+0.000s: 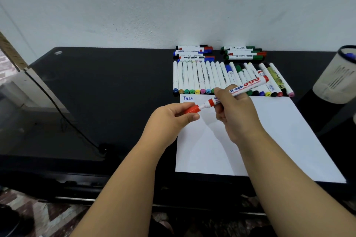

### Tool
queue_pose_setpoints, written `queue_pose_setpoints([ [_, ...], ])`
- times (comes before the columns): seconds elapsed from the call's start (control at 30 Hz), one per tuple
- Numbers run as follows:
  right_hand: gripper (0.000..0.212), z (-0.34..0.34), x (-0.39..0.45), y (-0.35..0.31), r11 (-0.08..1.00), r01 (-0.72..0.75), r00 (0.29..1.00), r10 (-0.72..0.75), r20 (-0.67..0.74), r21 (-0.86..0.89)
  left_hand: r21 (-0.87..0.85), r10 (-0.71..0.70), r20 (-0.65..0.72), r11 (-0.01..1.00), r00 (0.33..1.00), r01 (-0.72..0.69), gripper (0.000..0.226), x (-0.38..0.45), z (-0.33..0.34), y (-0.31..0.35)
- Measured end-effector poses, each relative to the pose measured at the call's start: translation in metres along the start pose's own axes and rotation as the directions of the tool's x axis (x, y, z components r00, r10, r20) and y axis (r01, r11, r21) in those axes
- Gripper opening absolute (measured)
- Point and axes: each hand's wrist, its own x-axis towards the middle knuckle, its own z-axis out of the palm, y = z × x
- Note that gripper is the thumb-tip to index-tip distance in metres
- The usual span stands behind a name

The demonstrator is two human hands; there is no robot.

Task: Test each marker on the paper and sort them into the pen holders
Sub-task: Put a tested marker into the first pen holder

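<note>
Head view, red marker (243, 85) gripped in right hand (234, 113), left hand (169, 116) pinching its cap (192, 109)

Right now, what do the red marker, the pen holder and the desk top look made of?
Red marker: glossy plastic barrel, printed label; red cap looks like plastic.
Pen holder: pale mesh, likely metal; too blurred to be sure.
Desk top: black, matte, smooth; material unclear.
</note>
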Motion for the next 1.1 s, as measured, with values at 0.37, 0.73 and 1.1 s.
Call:
queue_pose_setpoints([
  [0.37, 0.011, -0.005, 0.002, 0.004, 0.997, -0.063, 0.975, 0.073, 0.209, -0.054, -0.065, -0.018, -0.038, 0.998, 0.999, 0.016, 0.025, 0.004, 0.0, -0.004],
  [0.73, 0.019, -0.01, 0.005, 0.005, 0.982, -0.189, 0.95, 0.177, 0.255, 0.021, -0.208, -0.035, -0.009, 0.978, 0.999, 0.032, 0.013, -0.001, 0.0, -0.005],
  [1.1, 0.047, -0.011, 0.007, 0.011, 0.975, -0.22, 0.926, 0.202, 0.319, 0.023, -0.134, -0.014, -0.087, 0.991, 0.996, 0.003, 0.026, -0.002, 0.01, -0.007],
])
